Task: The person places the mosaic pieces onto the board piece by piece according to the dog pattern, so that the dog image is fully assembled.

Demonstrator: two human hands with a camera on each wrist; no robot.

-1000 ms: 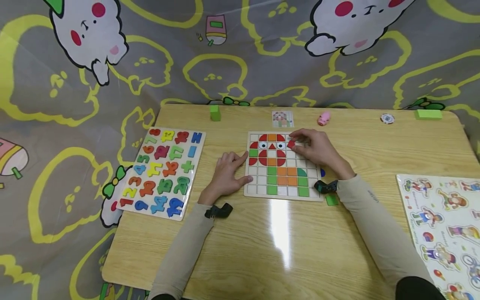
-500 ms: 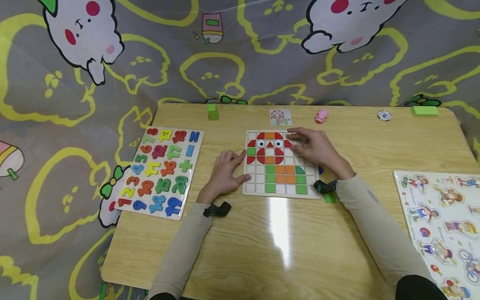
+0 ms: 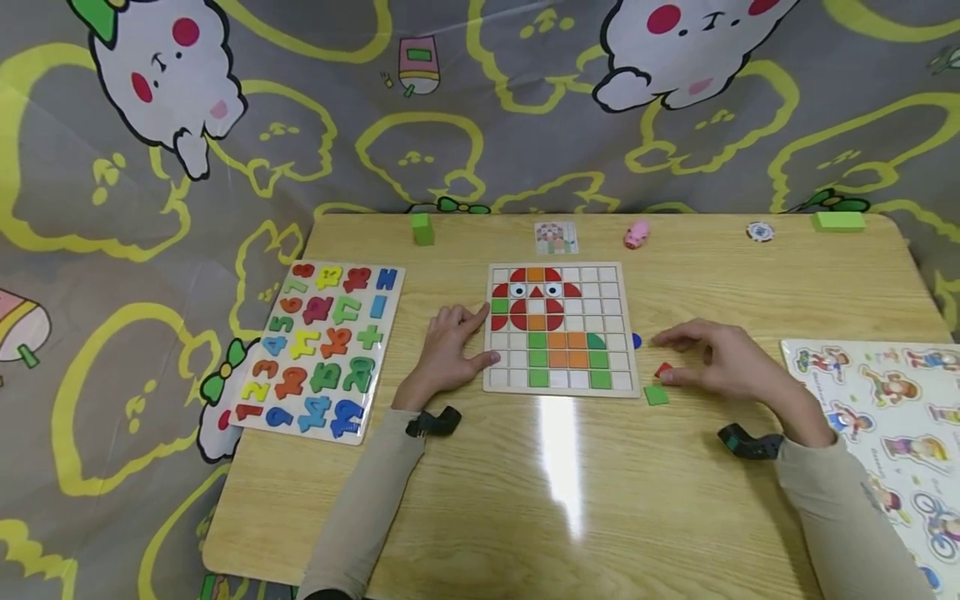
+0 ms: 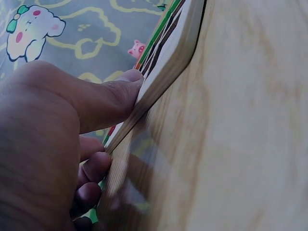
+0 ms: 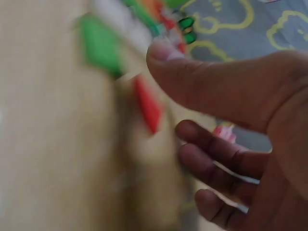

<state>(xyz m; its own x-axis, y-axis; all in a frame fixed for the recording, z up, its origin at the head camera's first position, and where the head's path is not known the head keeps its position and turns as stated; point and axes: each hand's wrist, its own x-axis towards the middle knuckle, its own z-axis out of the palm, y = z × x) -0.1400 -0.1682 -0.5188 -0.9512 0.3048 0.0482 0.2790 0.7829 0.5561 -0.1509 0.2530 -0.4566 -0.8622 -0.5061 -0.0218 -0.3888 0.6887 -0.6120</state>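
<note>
A square mosaic board [image 3: 628,333] with a pale wooden rim lies mid-table, partly filled with red, orange and green pieces and two eye pieces. My left hand [image 3: 445,358] is at its left side, thumb and index finger spread apart and touching the edge. In the left wrist view the thumb [image 4: 118,94] rests on the rim. Off the board's right side, my right hand [image 3: 723,358] hovers low with thumb and fingers apart. A small red piece [image 3: 663,369] lies by the thumb tip, beside a green square piece [image 3: 656,395].
A blue piece [image 3: 637,341] lies against the board's right edge. Left stands a number puzzle [image 3: 318,350]; right, a picture puzzle [image 3: 885,417]. Along the back are green blocks [image 3: 423,229], a pattern card [image 3: 556,238], a pink pig [image 3: 637,234] and a poker chip [image 3: 760,232].
My right hand has let go of a red piece in the board's second row and moved right and nearer, to the loose pieces. The left hand has stayed at the board's edge.
</note>
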